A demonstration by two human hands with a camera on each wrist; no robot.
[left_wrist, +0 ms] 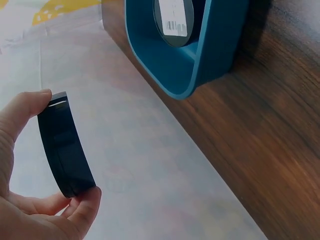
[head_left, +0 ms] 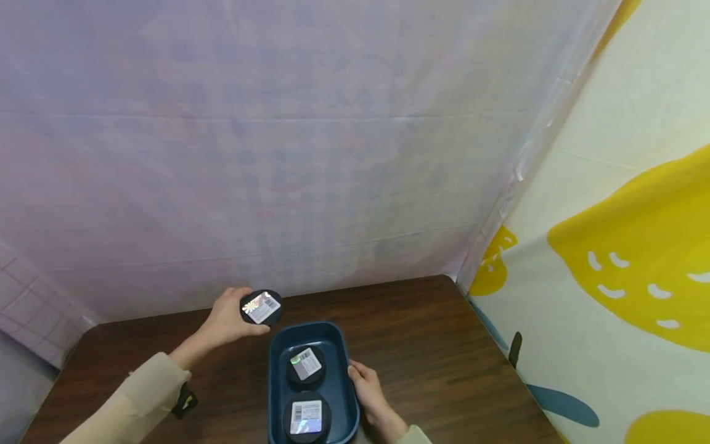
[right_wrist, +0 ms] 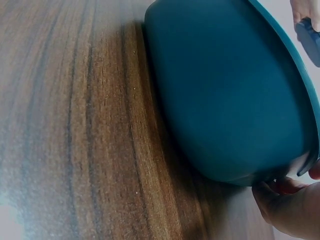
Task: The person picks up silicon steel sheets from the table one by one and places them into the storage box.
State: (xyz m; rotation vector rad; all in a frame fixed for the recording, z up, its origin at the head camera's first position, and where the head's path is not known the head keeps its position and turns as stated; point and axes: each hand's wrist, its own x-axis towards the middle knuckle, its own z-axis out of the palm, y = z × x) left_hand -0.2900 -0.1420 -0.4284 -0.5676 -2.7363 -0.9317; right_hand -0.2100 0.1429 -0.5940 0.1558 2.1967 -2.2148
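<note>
My left hand grips a flat, round black container by its edge, with a shiny white label facing up. It is held above the far end of a blue rectangular tray. In the left wrist view the thumb and fingers pinch the container on opposite sides. My right hand holds the tray's right side, thumb at the rim; the right wrist view shows the tray wall and fingers at its edge. Two similar labelled black containers, a far one and a near one, lie inside the tray.
The tray stands on a dark brown wooden table. A pale checked cloth hangs behind the table's back edge. On the right is a white cloth with yellow fruit prints.
</note>
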